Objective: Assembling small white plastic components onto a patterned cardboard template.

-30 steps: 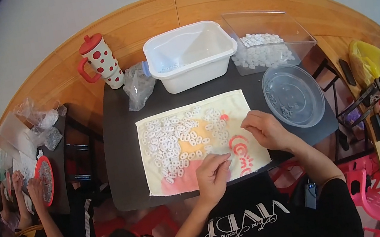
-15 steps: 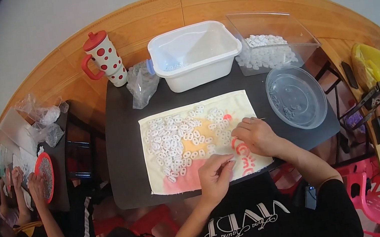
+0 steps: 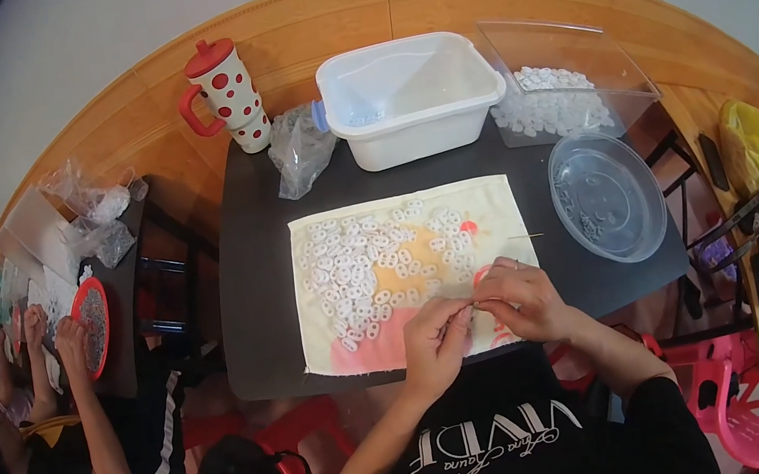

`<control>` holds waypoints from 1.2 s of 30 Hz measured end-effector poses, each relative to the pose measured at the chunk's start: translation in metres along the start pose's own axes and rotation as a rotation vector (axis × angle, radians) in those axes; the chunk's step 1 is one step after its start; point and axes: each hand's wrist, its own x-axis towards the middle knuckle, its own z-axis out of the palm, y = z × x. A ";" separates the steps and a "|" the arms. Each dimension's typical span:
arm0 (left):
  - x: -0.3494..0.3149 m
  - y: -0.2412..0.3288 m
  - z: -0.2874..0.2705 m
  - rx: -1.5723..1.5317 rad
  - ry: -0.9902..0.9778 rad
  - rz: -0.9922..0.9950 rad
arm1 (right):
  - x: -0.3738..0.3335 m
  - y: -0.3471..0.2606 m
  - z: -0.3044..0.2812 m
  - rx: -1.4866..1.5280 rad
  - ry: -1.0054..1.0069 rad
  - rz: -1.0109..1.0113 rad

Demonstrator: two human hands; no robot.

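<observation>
Head view: left hand (image 3: 436, 337) and right hand (image 3: 525, 303) brought together at the lower middle of the frame, fingertips meeting over the near edge of a pale yellow cloth (image 3: 490, 202). Fingers curled in on both sides; too small to tell what, if anything, is pinched between them. Scattered over the left and upper middle of the cloth, many small white pieces (image 3: 345, 273), oval with paired holes, some overlapping, well clear of the fingertips. Just above the right hand, at the cloth's right edge, a thin needle-like sliver (image 3: 528, 235).

Beneath the cloth, a dark table (image 3: 255, 279). Along its far side, from upper left to upper right: a tumbler (image 3: 239, 109) with red dots and lid, a crumpled clear bag (image 3: 296, 155), a white tub (image 3: 428, 135), and a clear box (image 3: 627, 76) with a heap of pale pieces (image 3: 552, 108). Right of the cloth, a round clear tray (image 3: 637, 227) with small greyish bits at its left. At far left, another person's hands (image 3: 71, 342) beside a red basin (image 3: 104, 321).
</observation>
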 end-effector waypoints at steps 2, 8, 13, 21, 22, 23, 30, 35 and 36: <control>0.001 0.001 -0.001 0.008 -0.010 0.010 | -0.002 0.001 0.002 -0.027 0.013 -0.035; 0.001 0.001 -0.006 -0.116 -0.079 -0.090 | -0.005 0.001 0.001 -0.105 -0.004 -0.137; 0.000 -0.002 -0.010 -0.177 -0.119 -0.089 | -0.003 -0.003 0.000 -0.126 -0.028 -0.195; 0.000 0.001 -0.013 -0.307 -0.162 -0.154 | -0.003 -0.006 0.001 -0.073 -0.030 -0.216; 0.000 0.001 -0.014 -0.305 -0.162 -0.153 | -0.003 -0.007 0.001 -0.073 -0.029 -0.217; 0.000 -0.001 -0.015 -0.328 -0.172 -0.164 | -0.003 -0.007 0.000 -0.066 -0.031 -0.217; 0.000 -0.001 -0.015 -0.413 -0.203 -0.196 | -0.007 -0.007 0.000 -0.081 -0.028 -0.205; 0.001 0.000 -0.019 -0.440 -0.253 -0.248 | -0.004 -0.010 -0.005 -0.054 -0.068 -0.207; 0.001 0.000 -0.021 -0.427 -0.286 -0.274 | -0.003 -0.010 -0.005 -0.039 -0.085 -0.213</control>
